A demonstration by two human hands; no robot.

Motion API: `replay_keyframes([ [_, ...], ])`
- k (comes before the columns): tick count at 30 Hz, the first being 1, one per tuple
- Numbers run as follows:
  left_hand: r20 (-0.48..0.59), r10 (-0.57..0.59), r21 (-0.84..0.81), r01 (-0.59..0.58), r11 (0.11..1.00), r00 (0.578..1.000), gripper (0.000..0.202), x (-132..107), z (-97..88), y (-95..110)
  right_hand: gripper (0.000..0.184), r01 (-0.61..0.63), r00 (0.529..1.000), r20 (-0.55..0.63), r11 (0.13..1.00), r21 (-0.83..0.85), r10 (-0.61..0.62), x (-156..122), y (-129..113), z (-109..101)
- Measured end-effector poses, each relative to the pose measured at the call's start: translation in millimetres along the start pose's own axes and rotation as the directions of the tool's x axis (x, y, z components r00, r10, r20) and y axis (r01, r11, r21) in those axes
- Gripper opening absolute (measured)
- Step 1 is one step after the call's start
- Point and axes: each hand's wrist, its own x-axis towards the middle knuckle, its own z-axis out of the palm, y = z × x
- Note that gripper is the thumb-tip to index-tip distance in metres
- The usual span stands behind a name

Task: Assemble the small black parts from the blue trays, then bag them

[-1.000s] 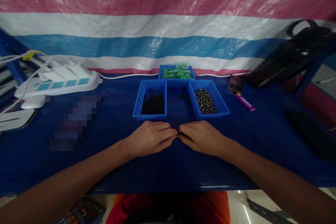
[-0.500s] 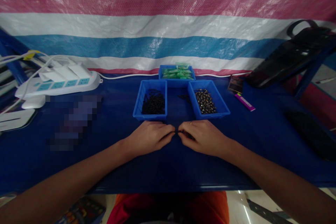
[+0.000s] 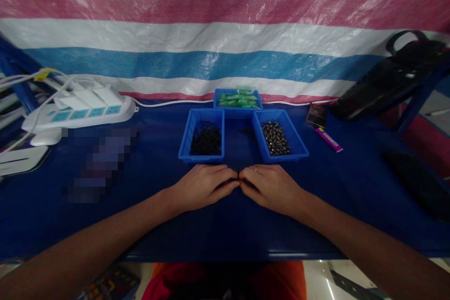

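My left hand [image 3: 207, 185] and my right hand [image 3: 270, 185] meet fingertip to fingertip just in front of the blue bins. Both are closed in a pinch. A small, thin dark piece [image 3: 238, 172] shows between the fingertips; most of it is hidden, so its kind cannot be made out. Beyond my left hand stands a blue bin [image 3: 183, 147] of thin black pieces [image 3: 207, 140]. Another blue bin [image 3: 298, 143], holding small shiny metal parts [image 3: 275, 138], stands beyond my right hand. A few loose black pieces [image 3: 246, 131] lie between these bins.
Behind them, a third blue bin [image 3: 242, 111] holds green packets [image 3: 239, 98]. A white power strip [image 3: 80, 115] with cables is at the left. On the right are a purple packet [image 3: 329, 140], a dark small box [image 3: 316, 115], a black bottle [image 3: 383, 82] and a dark case [image 3: 415, 183].
My hands have come together; the small gap between their fingertips has closed. The bins stand where they were, with the view shifted slightly.
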Motion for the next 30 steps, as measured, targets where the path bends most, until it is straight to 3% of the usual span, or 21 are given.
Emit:
replay_keyframes([
  [9, -0.072, -0.063, -0.082, 0.057, 0.995, 0.995, 0.013, -0.7, 4.1, -3.4, 0.013, 0.033, 0.997, 0.07, 0.996, 0.083, -0.039, 0.2, 1.5, -2.7],
  [16, -0.062, -0.045, -0.036, 0.043, 0.998, 0.997, 0.012, -2.5, 3.8, -4.0, 0.019, -0.152, 0.988, 0.036, 0.978, 0.143, 0.148, 1.2, 5.6, -7.3],
  [22, -0.061, -0.026, 0.013, 0.027, 1.0, 0.998, 0.014, -2.7, 3.3, -5.7, 0.017, -0.048, 0.991, 0.131, 0.997, 0.057, 0.04, 3.8, 6.6, -7.1],
  [30, -0.164, 0.049, 0.162, -0.022, 0.987, 0.985, 0.019, -4.8, 5.0, -9.6, 0.02, -0.022, 0.996, 0.092, 1.0, 0.004, 0.022, 1.1, 6.1, -5.2],
])
